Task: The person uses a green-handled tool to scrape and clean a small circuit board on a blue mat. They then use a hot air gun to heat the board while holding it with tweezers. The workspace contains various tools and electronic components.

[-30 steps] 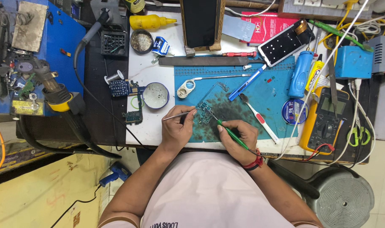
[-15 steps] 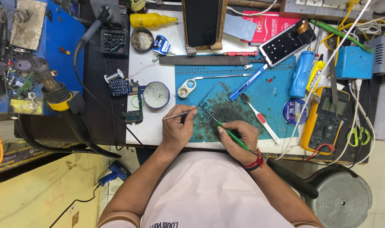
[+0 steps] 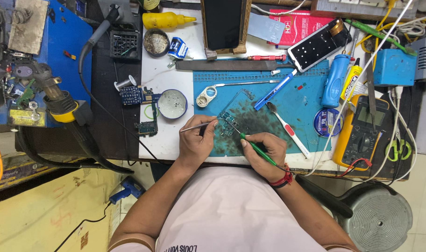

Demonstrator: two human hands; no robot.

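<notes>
almost nothing has moved since the earlier frames: both hands sit where they were, tools angled the same, only the faintest settling of the tips over the board. our left hand [image 3: 196,143] rests its heel on the front edge of the worktop [image 3: 162,70], grip clenched on thin metal tweezers [image 3: 197,126] that run sideways with the tips toward the small circuit board [image 3: 228,123], we judge to pin it flat. our right hand [image 3: 264,150] grasps a green-handled tool [image 3: 256,146] pen-style, its tip slanting up and left to the same board; the low wrist looks like bracing for fine work. the board lies on the scorched, darkened patch of the blue work mat [image 3: 311,91], between the two hands. just beyond it a white toothbrush [image 3: 287,129] and a blue-handled tool [image 3: 274,90] lie on the mat within easy reach. left of the mat sit a round tin [image 3: 172,103] and further boards [image 3: 137,95]; a yellow multimeter [image 3: 365,132] sits at the right edge, well apart from the hands.
</notes>
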